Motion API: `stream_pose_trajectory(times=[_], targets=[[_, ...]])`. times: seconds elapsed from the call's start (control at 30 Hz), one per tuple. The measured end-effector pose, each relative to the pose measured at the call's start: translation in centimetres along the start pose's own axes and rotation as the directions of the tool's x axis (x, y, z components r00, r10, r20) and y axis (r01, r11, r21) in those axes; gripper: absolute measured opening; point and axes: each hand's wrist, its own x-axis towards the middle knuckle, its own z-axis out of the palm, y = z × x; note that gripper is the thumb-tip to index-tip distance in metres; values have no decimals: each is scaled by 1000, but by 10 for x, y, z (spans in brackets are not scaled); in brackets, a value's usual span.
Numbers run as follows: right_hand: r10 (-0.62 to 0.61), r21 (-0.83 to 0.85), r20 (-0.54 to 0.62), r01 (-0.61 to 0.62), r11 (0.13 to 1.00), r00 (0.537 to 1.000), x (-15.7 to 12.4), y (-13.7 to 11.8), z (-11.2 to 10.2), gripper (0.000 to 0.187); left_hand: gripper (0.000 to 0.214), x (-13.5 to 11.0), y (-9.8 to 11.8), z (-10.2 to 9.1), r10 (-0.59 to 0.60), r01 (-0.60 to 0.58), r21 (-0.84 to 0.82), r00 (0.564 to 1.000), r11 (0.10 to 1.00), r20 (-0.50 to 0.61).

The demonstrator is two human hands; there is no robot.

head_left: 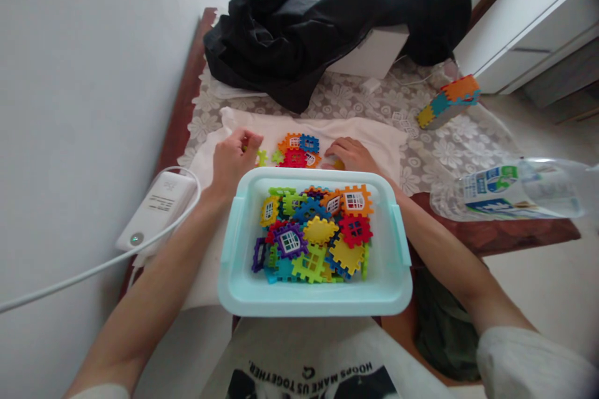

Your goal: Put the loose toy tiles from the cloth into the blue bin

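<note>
Behind the tub's far rim, my left hand (238, 156) is closed with curled fingers, and bits of a lime green toothed building piece (262, 157) show at its fingertips. My right hand (353, 154) bends its fingers over a yellow building piece (338, 164), mostly hidden by the hand and the tub. Between the hands lies a group of joined pieces: orange (292, 139), blue (309, 143) and red (294, 158). A pale turquoise tub (316, 307) full of mixed toothed pieces, such as a purple window piece (289, 240), stands close to my body.
A white cloth (374, 131) lies under the work. At right are a small block structure (450, 101) and a clear plastic bottle (510, 189). A white power device (159, 209) with a cable sits left, by the wall. Black fabric (299, 31) covers a white box (374, 53) behind.
</note>
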Motion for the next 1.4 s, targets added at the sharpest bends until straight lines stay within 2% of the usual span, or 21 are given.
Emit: stream_pose_trajectory(times=[0.1,0.17,0.27,0.33,0.43,0.5,0.57,0.67,0.77,0.83,0.93,1.0,1.07,1.13,1.2,1.23,1.3,1.4], targets=[[50,-47,23,-49,998,998,3,-1,3,24,76,7,1,2,-71,-1,-365,980,931,-185],[58,-74,65,-53,996,996,4,-2,3,28,78,12,4,0,-131,-8,-555,969,832,-211],[75,-92,76,-68,994,994,5,-8,1,29,72,16,10,-8,-211,50,-759,971,649,-116],[126,-85,59,-121,989,990,4,-13,-3,26,64,16,19,-17,-217,91,-852,976,515,-27],[242,-71,56,-238,969,969,3,-18,-6,22,63,11,37,-27,-131,117,-924,989,363,74],[278,-66,66,-274,959,958,3,-19,-7,23,70,5,51,-28,-25,93,-937,996,336,89],[268,-66,73,-263,962,961,3,-19,-6,25,75,-4,60,-27,103,30,-921,992,388,76],[228,-56,73,-225,973,971,3,-15,-5,28,72,-18,65,-27,289,-132,-809,956,572,49],[197,-9,60,-197,980,979,3,-11,-4,31,59,-29,64,-33,379,-231,-656,921,718,91],[188,26,39,-190,982,981,3,-8,-2,33,54,-32,66,-37,396,-241,-615,909,751,127],[187,89,-17,-185,979,982,3,-7,0,42,63,-30,71,-37,385,-244,-657,920,713,76],[200,154,-95,-184,971,975,4,-8,-1,55,73,-26,71,-31,297,-204,-708,955,676,9],[236,263,-181,-184,947,955,5,-7,-6,68,76,-20,63,-21,169,-115,-744,986,659,-3],[298,424,-233,-179,888,926,8,-6,-18,78,72,-15,47,-10,53,-23,-726,998,688,19],[354,592,-261,-141,793,898,11,-6,-36,80,64,-11,28,0,15,-12,-629,1000,778,-1],[371,663,-280,-101,742,886,12,-7,-47,80,59,-10,19,4,24,-28,-537,1000,843,-15],[361,757,-341,27,653,868,12,-18,-72,76,47,-8,6,11,110,-88,-349,993,933,43],[212,805,-381,210,554,900,5,-57,-107,63,42,-8,-4,16,239,-213,-138,948,967,212]])
